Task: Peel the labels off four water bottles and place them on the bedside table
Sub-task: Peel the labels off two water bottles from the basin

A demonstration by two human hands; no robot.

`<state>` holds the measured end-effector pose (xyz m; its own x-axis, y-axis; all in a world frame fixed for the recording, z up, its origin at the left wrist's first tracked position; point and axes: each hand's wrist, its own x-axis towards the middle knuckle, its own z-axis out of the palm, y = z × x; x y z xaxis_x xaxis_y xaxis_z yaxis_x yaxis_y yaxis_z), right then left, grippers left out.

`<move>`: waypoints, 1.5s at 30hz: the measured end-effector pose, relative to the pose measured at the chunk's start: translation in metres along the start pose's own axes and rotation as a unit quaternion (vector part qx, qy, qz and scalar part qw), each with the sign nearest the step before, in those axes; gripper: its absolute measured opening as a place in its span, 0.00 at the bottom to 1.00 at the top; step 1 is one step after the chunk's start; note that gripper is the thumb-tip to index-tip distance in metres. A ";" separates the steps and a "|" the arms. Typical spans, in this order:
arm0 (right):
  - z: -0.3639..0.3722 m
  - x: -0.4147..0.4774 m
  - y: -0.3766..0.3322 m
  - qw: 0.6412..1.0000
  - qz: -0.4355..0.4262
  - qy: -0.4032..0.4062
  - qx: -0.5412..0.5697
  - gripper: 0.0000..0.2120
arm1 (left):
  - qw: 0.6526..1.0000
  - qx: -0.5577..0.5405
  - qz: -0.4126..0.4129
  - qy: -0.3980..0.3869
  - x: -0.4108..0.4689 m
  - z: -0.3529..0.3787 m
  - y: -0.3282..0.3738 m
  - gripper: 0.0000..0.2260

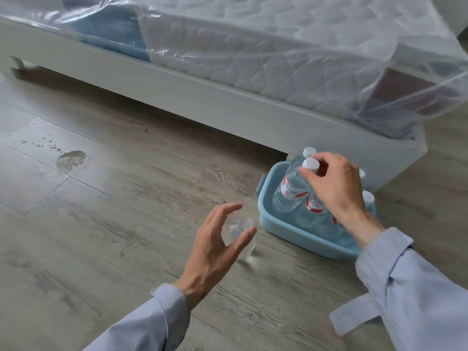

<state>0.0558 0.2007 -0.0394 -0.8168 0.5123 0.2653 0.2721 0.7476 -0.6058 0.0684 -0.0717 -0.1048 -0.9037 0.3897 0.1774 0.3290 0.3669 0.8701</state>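
No wording can be read anywhere. The water bottles standing in the blue tray wear red-and-white labels, and the one nearest the tray's left rim shows a dark mark on its white band, too blurred to make out as letters or numbers

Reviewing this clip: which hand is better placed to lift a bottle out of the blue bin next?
Right. The right hand already pinches the neck of a labelled bottle in the blue bin; the left hand hovers open over the floor beside it.
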 end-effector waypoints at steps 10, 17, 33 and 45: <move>-0.130 -0.026 -0.094 0.980 -0.090 0.139 0.108 0.16 | 0.996 0.026 0.079 0.029 0.022 0.038 0.100 0.36; -0.158 -0.050 -0.120 0.977 -0.088 0.165 0.100 0.17 | 0.992 -0.042 0.062 0.098 0.008 0.062 0.131 0.27; -0.153 -0.090 -0.064 0.930 -0.057 -0.116 0.343 0.13 | 0.965 -0.250 0.071 -0.036 0.020 0.010 0.137 0.19; -0.137 -0.096 -0.075 0.934 -0.046 -0.027 0.352 0.12 | 0.964 -0.249 0.084 -0.044 0.021 0.006 0.139 0.20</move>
<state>0.1837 0.1535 0.0834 -0.8498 0.4233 0.3140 -0.1873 0.3143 -0.9307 0.0971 -0.0076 0.0166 -0.8154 0.4864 0.3140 0.2759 -0.1504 0.9494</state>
